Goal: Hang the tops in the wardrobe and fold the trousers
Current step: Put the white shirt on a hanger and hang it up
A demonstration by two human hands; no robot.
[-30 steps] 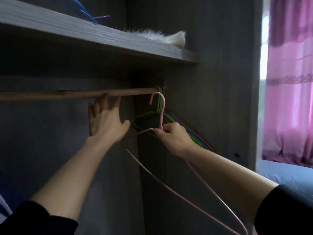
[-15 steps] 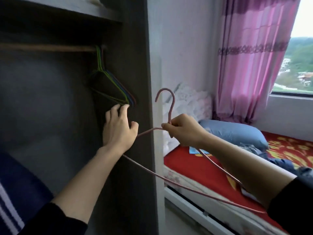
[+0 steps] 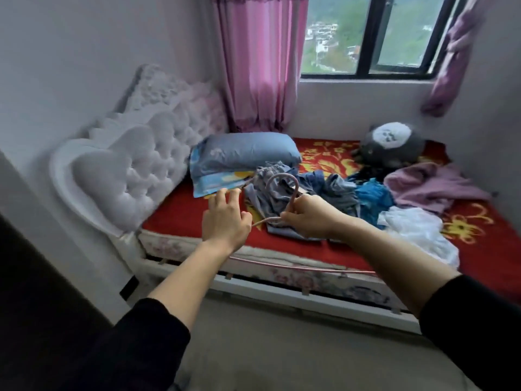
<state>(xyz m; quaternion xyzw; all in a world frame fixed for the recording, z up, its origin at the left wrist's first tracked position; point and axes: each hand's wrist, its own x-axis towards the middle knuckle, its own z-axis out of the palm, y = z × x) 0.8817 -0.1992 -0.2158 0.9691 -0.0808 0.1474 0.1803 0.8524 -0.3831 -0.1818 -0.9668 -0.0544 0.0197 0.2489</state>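
none of the clothes [image 3: 324, 190] heaped on the bed [image 3: 180, 218] is looking folded yet, while the right hand [image 3: 310, 218] is gripping a bare pink hanger [image 3: 281, 175] and the left hand [image 3: 225, 221] is hovering beside it, fingers [image 3: 222, 194] loose.

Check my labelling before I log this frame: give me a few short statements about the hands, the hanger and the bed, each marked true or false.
1. The right hand grips the pink hanger below its hook. True.
2. The left hand holds a shirt. False: it is open and holds no garment.
3. A top hangs on the hanger. False: it is bare; the clothes lie piled on the bed.
4. A blue pillow lies beside the white headboard. True.
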